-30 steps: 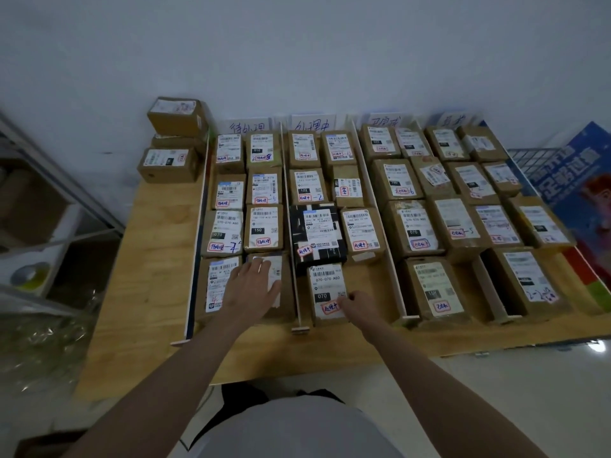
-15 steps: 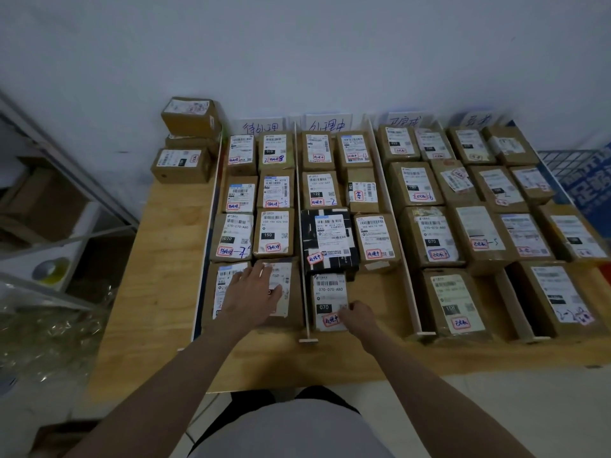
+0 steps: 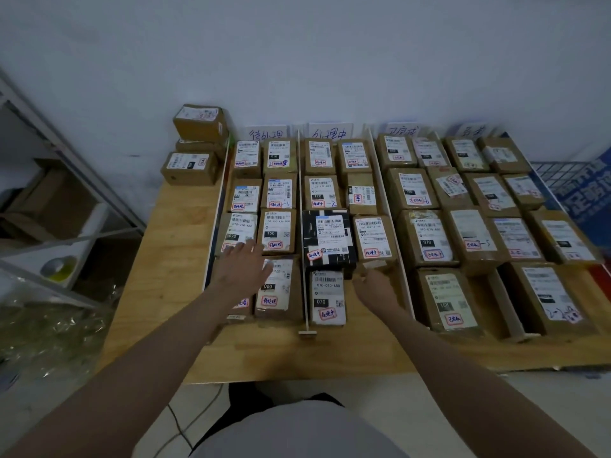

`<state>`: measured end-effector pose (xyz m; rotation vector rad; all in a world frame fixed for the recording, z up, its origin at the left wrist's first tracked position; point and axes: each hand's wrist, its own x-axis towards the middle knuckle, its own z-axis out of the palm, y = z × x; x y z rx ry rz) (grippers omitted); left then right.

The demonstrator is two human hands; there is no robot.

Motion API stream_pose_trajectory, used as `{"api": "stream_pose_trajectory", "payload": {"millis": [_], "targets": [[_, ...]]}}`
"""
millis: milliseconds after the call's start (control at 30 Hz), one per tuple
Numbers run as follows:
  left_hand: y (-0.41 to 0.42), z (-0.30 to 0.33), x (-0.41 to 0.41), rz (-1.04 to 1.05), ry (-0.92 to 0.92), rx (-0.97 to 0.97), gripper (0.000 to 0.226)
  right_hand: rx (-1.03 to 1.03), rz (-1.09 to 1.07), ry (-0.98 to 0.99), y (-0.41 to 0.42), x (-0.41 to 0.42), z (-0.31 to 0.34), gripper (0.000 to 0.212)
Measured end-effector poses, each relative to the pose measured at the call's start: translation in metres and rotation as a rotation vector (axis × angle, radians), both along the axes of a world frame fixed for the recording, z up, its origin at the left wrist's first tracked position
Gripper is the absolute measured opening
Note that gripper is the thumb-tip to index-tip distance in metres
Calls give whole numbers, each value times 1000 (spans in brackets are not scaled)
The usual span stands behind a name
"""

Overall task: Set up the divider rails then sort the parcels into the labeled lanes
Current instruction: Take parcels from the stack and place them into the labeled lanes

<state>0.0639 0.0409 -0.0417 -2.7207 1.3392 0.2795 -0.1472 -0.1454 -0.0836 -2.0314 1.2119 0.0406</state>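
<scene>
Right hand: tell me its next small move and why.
Probably nudge the small brown cardboard parcel with the white 070 label back against the black parcel. The right hand is curled beside it; the left hand lies flat in the neighbouring lane.

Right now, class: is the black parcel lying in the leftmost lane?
No. The black parcel lies in the second lane from the left, right of the white divider rail.

Thirty-two parcels in all, one black parcel among them, four divider rails, four lane labels.
</scene>
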Motion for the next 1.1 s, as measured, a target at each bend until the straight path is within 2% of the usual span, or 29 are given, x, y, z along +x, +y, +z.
{"api": "stream_pose_trajectory", "payload": {"millis": [67, 200, 367, 667, 900, 1100], "targets": [[0, 11, 13, 16, -18, 9, 55, -87, 27, -36, -10, 8, 19, 18], [8, 36, 38, 51, -66, -40, 54, -286, 134, -50, -18, 34, 51, 38], [33, 68, 75, 141, -136, -88, 53, -437, 270, -67, -12, 82, 78, 45], [94, 75, 149, 290, -124, -115, 56, -452, 412, -83, 44, 193, 89, 49], [127, 50, 233, 297, -73, -98, 56, -391, 445, -21, 90, 283, 67, 51], [128, 26, 308, 275, -7, -60, 61, -346, 397, 40, 105, 358, 51, 41]]}}
